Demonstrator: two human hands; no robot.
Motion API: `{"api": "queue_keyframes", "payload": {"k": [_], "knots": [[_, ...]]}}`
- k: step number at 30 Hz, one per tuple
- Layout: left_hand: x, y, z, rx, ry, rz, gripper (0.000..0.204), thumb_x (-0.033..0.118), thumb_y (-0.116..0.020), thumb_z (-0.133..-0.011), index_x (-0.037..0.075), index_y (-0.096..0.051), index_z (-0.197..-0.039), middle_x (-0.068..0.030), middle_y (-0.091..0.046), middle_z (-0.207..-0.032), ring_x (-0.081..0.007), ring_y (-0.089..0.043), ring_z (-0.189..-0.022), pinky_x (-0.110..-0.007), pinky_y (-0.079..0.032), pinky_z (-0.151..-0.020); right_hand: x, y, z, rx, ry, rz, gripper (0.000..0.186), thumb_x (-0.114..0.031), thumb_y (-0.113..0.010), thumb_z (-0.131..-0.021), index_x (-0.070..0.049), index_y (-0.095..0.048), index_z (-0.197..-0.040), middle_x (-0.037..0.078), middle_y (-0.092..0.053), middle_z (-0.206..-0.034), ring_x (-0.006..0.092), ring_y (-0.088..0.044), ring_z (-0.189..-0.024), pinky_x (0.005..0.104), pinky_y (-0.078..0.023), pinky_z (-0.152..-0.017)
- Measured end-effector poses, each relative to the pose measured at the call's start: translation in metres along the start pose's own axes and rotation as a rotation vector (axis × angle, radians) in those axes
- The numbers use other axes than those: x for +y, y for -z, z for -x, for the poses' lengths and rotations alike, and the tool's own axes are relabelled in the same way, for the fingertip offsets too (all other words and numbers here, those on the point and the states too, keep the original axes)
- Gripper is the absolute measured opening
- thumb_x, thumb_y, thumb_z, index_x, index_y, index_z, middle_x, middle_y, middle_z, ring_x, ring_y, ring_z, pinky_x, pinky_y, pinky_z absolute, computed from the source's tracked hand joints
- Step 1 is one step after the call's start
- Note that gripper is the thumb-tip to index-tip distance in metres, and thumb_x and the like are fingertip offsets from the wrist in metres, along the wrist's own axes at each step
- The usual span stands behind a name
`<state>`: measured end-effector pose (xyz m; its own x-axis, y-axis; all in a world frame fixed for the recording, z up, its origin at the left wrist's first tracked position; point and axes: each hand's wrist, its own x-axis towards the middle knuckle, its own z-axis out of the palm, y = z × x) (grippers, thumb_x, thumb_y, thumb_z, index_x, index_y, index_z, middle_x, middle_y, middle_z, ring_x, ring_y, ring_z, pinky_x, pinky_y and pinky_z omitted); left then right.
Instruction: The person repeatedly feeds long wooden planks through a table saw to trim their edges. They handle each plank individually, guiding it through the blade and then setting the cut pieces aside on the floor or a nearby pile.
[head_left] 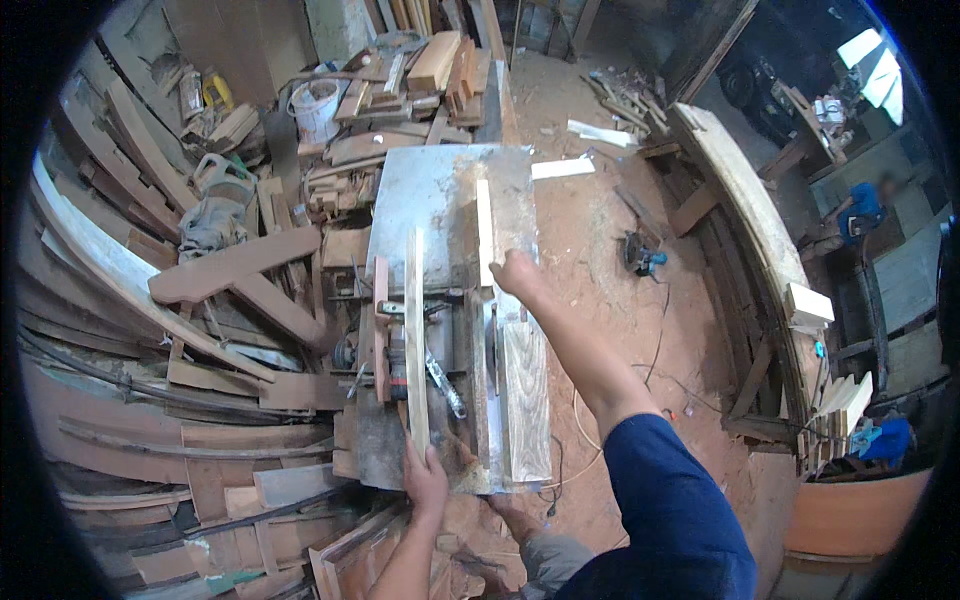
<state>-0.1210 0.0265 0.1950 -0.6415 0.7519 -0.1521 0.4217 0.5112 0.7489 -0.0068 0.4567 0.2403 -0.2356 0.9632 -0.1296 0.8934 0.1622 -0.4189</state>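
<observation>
A long, narrow wood strip [416,330] lies lengthwise over the metal-topped machine table [420,195]. My left hand [427,482] is closed on its near end. Farther off and to the right, my right hand [514,272] grips the near end of a shorter pale wood strip [485,225], with the arm stretched out over the table. Below that hand, a wide grained board [525,400] rests along the table's right edge, beside a narrow slot. Between the left strip and this board sits a metal bar [445,385] with a toothed or chain-like look.
Stacked offcuts [435,65] and a white bucket [315,108] stand beyond the table. Curved timbers [240,265] crowd the left. A power tool [640,255] with a cord lies on the dirt floor at right, before a long wooden beam [745,190]. Another person [860,210] is far right.
</observation>
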Motion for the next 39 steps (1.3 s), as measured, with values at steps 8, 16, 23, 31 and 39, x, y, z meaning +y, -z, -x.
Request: {"api": "queue_keyframes", "payload": {"k": [8, 16, 23, 31, 39], "knots": [[0.015, -0.002, -0.068, -0.044, 0.085, 0.044, 0.059, 0.028, -0.056, -0.098, 0.001, -0.040, -0.149, -0.0311, -0.055, -0.132, -0.0487, -0.054, -0.119, -0.049, -0.042, -0.103, -0.017, -0.079, -0.061, -0.115, -0.176, 0.164, 0.043, -0.040, -0.071, -0.083, -0.003, -0.074, -0.105, 0.017, -0.073, -0.110, 0.0315, -0.071, -0.104, 0.0398, -0.057, -0.088], [0.003, 0.028, -0.003, 0.011, -0.128, 0.068, 0.057, 0.024, -0.057, -0.098, -0.004, -0.042, -0.145, -0.0321, -0.049, -0.140, -0.0473, -0.046, -0.132, -0.049, -0.034, -0.112, 0.003, -0.008, -0.056, 0.008, -0.222, -0.115, 0.043, -0.032, -0.060, -0.087, 0.004, -0.071, -0.108, 0.027, -0.070, -0.108, 0.0404, -0.068, -0.105, 0.0464, -0.055, -0.090], [-0.027, 0.036, 0.099, -0.240, -0.111, -0.059, 0.062, 0.023, -0.061, -0.095, -0.001, -0.040, -0.148, -0.0333, -0.052, -0.135, -0.0533, -0.050, -0.123, -0.051, -0.041, -0.104, 0.015, 0.137, 0.152, -0.046, -0.102, -0.474, 0.050, -0.033, -0.061, -0.092, 0.002, -0.059, -0.128, 0.029, -0.066, -0.115, 0.0361, -0.066, -0.109, 0.0447, -0.051, -0.093], [-0.066, -0.029, 0.025, -0.013, -0.304, -0.213, 0.066, 0.034, -0.058, -0.098, -0.001, -0.036, -0.149, -0.0281, -0.048, -0.139, -0.0481, -0.050, -0.123, -0.049, -0.040, -0.105, 0.008, 0.106, 0.422, 0.047, -0.110, -0.892, 0.040, -0.026, -0.063, -0.096, 0.005, -0.060, -0.122, 0.019, -0.065, -0.112, 0.0265, -0.063, -0.105, 0.0393, -0.048, -0.093], [0.023, 0.057, 0.166, -0.673, 0.345, 1.005, 0.061, 0.056, -0.058, -0.095, 0.005, -0.049, -0.129, -0.0096, -0.061, -0.105, -0.0218, -0.063, -0.090, -0.036, -0.055, -0.075, -0.048, 0.046, 0.622, -0.109, 0.001, -0.602, 0.053, -0.036, -0.063, -0.096, 0.002, -0.047, -0.129, 0.028, -0.056, -0.118, 0.0403, -0.056, -0.112, 0.0437, -0.045, -0.095]]}}
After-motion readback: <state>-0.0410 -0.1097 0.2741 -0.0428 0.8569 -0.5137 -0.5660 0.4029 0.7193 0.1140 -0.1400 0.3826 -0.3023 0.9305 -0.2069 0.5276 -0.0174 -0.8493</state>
